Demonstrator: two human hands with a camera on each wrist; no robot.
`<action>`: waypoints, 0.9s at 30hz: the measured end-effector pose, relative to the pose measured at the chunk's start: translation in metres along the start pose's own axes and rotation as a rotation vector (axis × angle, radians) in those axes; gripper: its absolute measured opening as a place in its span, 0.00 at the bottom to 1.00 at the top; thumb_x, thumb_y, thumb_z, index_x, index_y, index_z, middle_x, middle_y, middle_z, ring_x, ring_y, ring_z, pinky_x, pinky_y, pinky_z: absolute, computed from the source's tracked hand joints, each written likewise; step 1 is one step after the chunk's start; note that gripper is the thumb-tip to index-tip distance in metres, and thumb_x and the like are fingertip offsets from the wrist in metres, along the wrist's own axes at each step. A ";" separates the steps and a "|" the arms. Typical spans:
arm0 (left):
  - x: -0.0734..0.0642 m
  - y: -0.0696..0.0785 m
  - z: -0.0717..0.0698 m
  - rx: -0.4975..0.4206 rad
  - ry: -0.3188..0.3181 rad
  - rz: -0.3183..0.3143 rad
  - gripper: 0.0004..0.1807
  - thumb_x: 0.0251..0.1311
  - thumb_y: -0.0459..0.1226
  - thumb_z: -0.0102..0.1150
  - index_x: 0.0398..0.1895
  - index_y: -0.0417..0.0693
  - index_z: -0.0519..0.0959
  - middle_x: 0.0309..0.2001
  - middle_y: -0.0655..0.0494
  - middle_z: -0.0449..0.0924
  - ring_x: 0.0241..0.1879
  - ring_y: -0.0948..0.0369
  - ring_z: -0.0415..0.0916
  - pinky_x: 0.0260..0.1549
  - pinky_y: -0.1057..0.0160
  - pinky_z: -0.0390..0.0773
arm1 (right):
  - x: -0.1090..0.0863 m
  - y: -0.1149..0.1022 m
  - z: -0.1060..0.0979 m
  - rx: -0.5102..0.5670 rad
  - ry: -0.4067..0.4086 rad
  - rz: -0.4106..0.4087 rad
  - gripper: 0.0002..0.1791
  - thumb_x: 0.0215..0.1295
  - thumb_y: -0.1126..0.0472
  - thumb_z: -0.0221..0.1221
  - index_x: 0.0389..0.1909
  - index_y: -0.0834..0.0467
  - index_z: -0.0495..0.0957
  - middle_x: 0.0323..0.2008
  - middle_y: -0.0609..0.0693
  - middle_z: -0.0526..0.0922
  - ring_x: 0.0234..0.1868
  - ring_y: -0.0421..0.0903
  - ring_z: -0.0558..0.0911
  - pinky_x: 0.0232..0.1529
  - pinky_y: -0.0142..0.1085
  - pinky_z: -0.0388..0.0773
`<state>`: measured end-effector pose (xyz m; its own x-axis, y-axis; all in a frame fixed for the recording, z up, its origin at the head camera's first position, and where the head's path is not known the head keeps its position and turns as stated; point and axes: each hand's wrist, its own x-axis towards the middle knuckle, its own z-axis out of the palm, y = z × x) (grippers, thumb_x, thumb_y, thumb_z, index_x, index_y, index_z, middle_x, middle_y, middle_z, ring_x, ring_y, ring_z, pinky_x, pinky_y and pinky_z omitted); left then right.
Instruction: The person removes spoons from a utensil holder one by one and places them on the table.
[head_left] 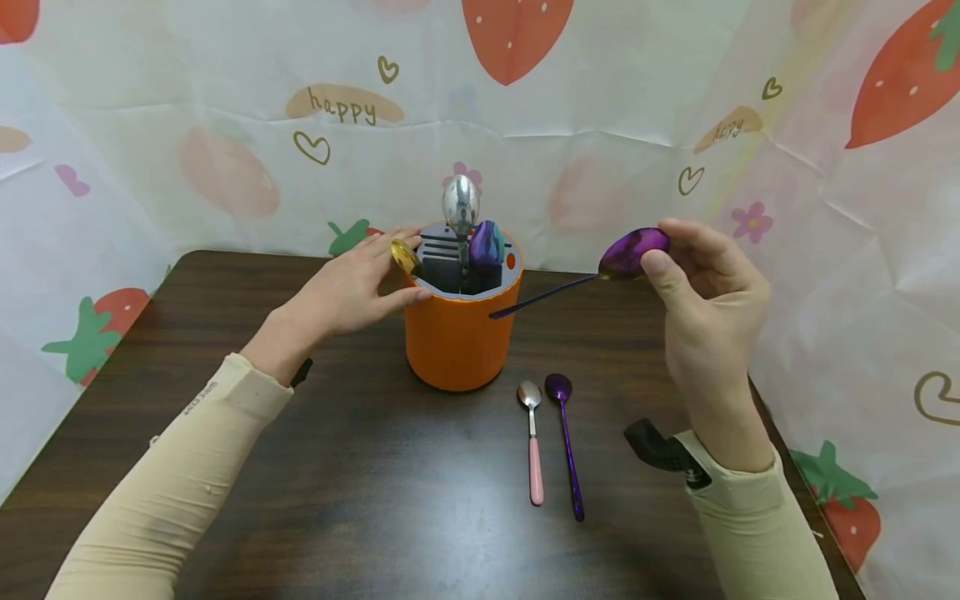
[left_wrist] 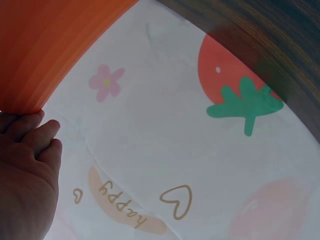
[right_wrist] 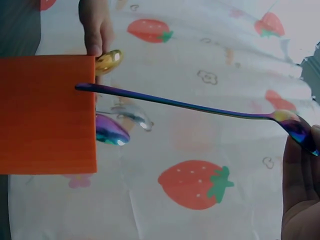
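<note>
My right hand (head_left: 712,312) pinches a shiny purple spoon (head_left: 633,254) by its bowl between thumb and fingers. The spoon's thin handle slants down to the left, and its tip overlaps the orange container (head_left: 459,346) in the head view. In the right wrist view, the long rainbow-tinted handle of the same spoon (right_wrist: 190,106) crosses the container's rim edge. With fingers extended, my left hand (head_left: 352,279) rests at the container's left rim. A gold spoon (head_left: 406,257), a silver spoon (head_left: 461,204) and a purple-blue spoon (head_left: 486,245) stand bowl-up in the container's grey slotted top (head_left: 435,233).
On the dark wooden table (head_left: 360,483), a pink-handled spoon (head_left: 534,467) and a purple spoon (head_left: 567,442) lie side by side in front of the container. A strawberry-patterned cloth (head_left: 600,108) hangs behind and beside the table.
</note>
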<state>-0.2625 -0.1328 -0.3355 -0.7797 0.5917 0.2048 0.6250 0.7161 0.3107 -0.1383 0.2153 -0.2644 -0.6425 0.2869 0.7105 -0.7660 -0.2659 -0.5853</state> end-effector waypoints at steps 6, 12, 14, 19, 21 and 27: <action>-0.001 0.000 -0.001 0.005 -0.006 -0.007 0.50 0.69 0.68 0.51 0.83 0.49 0.56 0.83 0.53 0.51 0.82 0.50 0.47 0.80 0.45 0.47 | -0.006 0.003 -0.015 -0.026 -0.038 0.057 0.19 0.54 0.74 0.74 0.45 0.80 0.82 0.35 0.60 0.88 0.34 0.45 0.86 0.39 0.31 0.83; -0.001 0.000 -0.002 0.004 -0.010 -0.013 0.50 0.69 0.69 0.51 0.84 0.50 0.56 0.83 0.54 0.50 0.82 0.48 0.48 0.79 0.44 0.48 | -0.013 0.006 -0.033 -0.073 -0.078 0.164 0.12 0.61 0.80 0.67 0.46 0.79 0.83 0.36 0.57 0.88 0.32 0.43 0.85 0.37 0.29 0.83; -0.001 0.000 -0.002 0.005 -0.009 -0.014 0.50 0.68 0.69 0.51 0.84 0.50 0.56 0.83 0.54 0.50 0.82 0.49 0.48 0.79 0.44 0.49 | -0.015 0.008 -0.038 -0.102 -0.079 0.204 0.12 0.63 0.81 0.65 0.47 0.78 0.83 0.36 0.56 0.89 0.32 0.42 0.84 0.37 0.29 0.83; 0.000 0.001 -0.002 0.006 -0.008 -0.007 0.50 0.69 0.68 0.52 0.84 0.49 0.56 0.83 0.54 0.51 0.82 0.51 0.47 0.79 0.44 0.49 | -0.017 0.014 -0.053 -0.203 -0.066 0.311 0.11 0.66 0.79 0.63 0.48 0.74 0.85 0.38 0.54 0.89 0.35 0.42 0.85 0.37 0.28 0.83; 0.000 0.002 -0.002 0.004 -0.007 -0.004 0.50 0.69 0.68 0.52 0.84 0.49 0.56 0.83 0.54 0.51 0.82 0.51 0.47 0.79 0.44 0.49 | -0.017 0.016 -0.060 -0.229 -0.069 0.361 0.12 0.66 0.78 0.64 0.49 0.74 0.84 0.38 0.54 0.90 0.37 0.42 0.85 0.38 0.28 0.84; 0.000 0.002 -0.001 0.003 -0.010 -0.010 0.50 0.69 0.68 0.52 0.84 0.50 0.56 0.83 0.54 0.51 0.82 0.50 0.47 0.79 0.45 0.48 | -0.016 0.025 -0.080 -0.277 -0.136 0.528 0.11 0.69 0.72 0.65 0.50 0.68 0.86 0.38 0.49 0.90 0.35 0.39 0.85 0.36 0.26 0.81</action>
<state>-0.2612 -0.1319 -0.3337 -0.7857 0.5878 0.1927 0.6171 0.7232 0.3101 -0.1485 0.2777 -0.3212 -0.9425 0.0563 0.3293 -0.3332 -0.0860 -0.9389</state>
